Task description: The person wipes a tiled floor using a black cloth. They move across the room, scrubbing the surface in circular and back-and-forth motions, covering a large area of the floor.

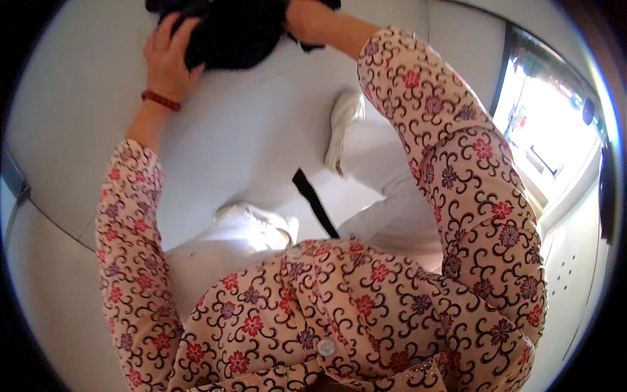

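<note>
A bundle of black cloth (235,36) is at the top of the head view, between my two hands. My left hand (171,59), with a red-brown bracelet at the wrist, lies on the bundle's left edge with its fingers spread; whether it grips the cloth is unclear. At the bundle's right side, my right hand (308,22) has its fingers curled round the dark fabric, its fingertips partly hidden. A narrow black strap (313,201) stretches over the pale floor from near my shirt's hem, below the bundle and apart from it.
My light shoes (345,130) stand on a pale floor (220,132), one farther forward. A bright window or glazed opening (543,127) is at the right. A dark seam crosses the pale surface at the lower left, by a grey edge (12,179).
</note>
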A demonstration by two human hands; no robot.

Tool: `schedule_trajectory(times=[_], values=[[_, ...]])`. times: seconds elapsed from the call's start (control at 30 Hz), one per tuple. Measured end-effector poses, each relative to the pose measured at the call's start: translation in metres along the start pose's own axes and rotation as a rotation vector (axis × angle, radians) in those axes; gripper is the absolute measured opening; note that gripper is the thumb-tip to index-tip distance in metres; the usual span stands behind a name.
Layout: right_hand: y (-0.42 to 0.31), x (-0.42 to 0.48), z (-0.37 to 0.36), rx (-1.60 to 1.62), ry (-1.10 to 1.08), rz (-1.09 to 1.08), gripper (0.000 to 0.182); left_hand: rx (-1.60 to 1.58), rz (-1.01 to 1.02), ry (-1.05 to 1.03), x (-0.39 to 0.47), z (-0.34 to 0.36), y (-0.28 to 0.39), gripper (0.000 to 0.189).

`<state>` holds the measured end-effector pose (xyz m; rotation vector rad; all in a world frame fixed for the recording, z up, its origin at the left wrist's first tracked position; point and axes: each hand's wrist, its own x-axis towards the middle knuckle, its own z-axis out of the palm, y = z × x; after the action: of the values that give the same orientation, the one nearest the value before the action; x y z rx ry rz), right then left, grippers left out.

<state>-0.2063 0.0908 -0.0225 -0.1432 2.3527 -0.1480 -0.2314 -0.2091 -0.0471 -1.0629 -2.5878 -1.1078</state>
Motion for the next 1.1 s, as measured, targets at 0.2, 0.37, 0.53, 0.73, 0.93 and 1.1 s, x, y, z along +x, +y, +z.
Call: schedule_trajectory(times=[0.2,0.37,0.53,0.73,0.93,1.1], values=[[-0.022,0.004,-0.012,-0.008,0.057,-0.183,0.027,0.008,-0.146,-0.053,-0.005,-0.027,-0.003,0.078],[-0.056,-0.009,-0.027,0.126,0.145,-0.162,0.031,0.122,-0.361,-0.175,-0.001,-0.057,-0.002,0.073],[-0.073,-0.01,-0.023,0.185,0.243,-0.037,0.022,0.219,-0.449,-0.339,-0.002,-0.052,0.017,0.079],[-0.099,-0.027,0.006,0.409,0.266,-0.059,0.023,0.165,-0.628,-0.554,0.009,-0.046,0.02,0.052],[-0.07,-0.114,0.028,0.806,0.336,0.198,0.039,-0.254,-0.641,-0.757,0.042,-0.084,0.059,0.044],[-0.066,-0.265,0.118,0.644,0.434,0.899,0.05,-0.428,-0.442,-1.023,0.029,-0.028,0.144,0.052]])
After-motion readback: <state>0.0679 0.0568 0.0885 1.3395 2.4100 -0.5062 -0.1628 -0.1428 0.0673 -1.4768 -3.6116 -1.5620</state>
